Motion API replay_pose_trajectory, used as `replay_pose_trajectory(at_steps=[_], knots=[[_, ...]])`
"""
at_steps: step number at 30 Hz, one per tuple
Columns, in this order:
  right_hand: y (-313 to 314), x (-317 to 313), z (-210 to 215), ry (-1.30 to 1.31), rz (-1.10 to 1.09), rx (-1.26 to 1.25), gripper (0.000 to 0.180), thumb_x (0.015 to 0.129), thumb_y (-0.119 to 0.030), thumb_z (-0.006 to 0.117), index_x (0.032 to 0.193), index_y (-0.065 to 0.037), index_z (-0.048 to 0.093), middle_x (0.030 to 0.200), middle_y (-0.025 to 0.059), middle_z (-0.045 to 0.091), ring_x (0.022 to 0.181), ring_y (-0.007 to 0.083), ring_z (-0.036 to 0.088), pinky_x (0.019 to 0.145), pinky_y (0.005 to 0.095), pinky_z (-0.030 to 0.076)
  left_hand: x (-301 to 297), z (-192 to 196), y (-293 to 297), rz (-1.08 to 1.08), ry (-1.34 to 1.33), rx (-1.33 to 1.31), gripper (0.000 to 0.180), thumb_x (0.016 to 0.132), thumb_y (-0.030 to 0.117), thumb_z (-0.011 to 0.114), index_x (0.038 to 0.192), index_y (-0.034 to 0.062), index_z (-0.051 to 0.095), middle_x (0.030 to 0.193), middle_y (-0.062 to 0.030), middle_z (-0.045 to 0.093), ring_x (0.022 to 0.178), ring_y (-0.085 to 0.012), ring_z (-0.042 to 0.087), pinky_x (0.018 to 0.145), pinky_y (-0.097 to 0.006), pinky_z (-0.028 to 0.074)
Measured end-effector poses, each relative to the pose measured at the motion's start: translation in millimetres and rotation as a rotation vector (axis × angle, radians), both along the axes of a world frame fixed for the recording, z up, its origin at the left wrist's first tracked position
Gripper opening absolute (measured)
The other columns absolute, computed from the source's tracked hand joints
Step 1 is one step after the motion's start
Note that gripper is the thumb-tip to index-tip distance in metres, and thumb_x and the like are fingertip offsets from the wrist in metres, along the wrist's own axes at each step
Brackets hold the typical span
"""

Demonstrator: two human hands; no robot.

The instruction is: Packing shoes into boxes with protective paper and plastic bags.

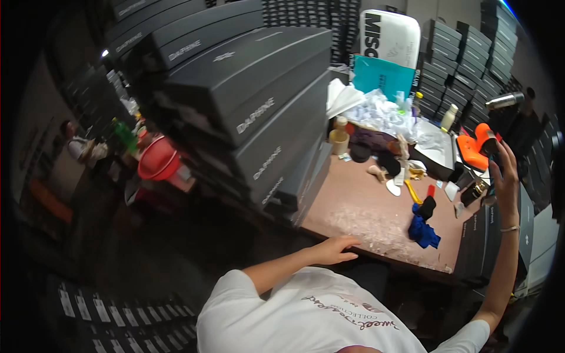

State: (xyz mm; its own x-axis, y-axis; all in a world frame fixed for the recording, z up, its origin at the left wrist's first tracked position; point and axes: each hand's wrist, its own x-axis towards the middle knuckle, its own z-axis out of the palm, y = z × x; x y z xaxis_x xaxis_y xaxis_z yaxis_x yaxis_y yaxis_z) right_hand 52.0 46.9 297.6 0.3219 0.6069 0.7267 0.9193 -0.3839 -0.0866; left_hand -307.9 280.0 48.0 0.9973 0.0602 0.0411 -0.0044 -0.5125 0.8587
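My left hand (338, 250) rests at the front edge of the brown worktable (388, 220), its fingers stretched out and nothing in them. My right hand (505, 173) is raised at the table's right side with its fingers extended. Its fingertips are beside an orange object with a rounded end (484, 136); whether they touch it I cannot tell. Behind that lies a flatter orange piece (471, 154). A crumpled blue cloth (424, 232) lies on the tabletop between my hands, below a yellow-handled tool (413, 192) and a small red item (431, 190).
Stacked dark shoe boxes (265, 123) rise at the table's left edge. More boxes (479, 235) stand at the right. White crumpled paper (385, 115), a teal box (382, 77) and bottles (449, 117) crowd the back. A red basin (159, 160) and another person (82, 148) are farther left.
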Motion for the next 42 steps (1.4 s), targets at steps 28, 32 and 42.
replay_pose_trajectory(at_steps=[28, 32, 42], knots=[[270, -82, 66, 1.401, 0.721, 0.044, 0.083, 0.084, -0.069, 0.050, 0.138, -0.006, 0.041, 0.132, 0.0212, 0.050, 0.127, 0.0307, 0.046, 0.099, 0.0566, 0.039, 11, 228, 61, 0.932, -1.414, 0.036, 0.064, 0.098, 0.043, 0.042, 0.146, 0.0045, 0.023, 0.149, -0.0112, 0.028, 0.137, -0.0246, 0.027, 0.112, -0.042, 0.018], [304, -125, 64, 1.706, 1.170, -0.021, 0.061, 0.085, -0.058, 0.056, 0.116, -0.006, 0.056, 0.105, 0.0108, 0.064, 0.098, 0.0230, 0.062, 0.090, 0.0463, 0.050, 11, 280, 86, 0.784, -1.094, -0.203, 0.063, 0.100, 0.048, 0.035, 0.147, 0.0075, 0.025, 0.149, -0.0097, 0.028, 0.136, -0.0210, 0.028, 0.112, -0.036, 0.019], [85, -131, -134, 1.638, 0.746, 0.337, 0.058, 0.085, -0.035, 0.058, 0.127, 0.004, 0.050, 0.118, 0.0159, 0.060, 0.102, 0.0210, 0.062, 0.089, 0.0325, 0.051, 18, 94, -25, 0.385, -0.659, -0.380, 0.079, 0.096, 0.044, 0.045, 0.146, -0.0070, 0.011, 0.153, -0.0203, 0.013, 0.142, -0.0300, 0.013, 0.114, -0.041, 0.012]])
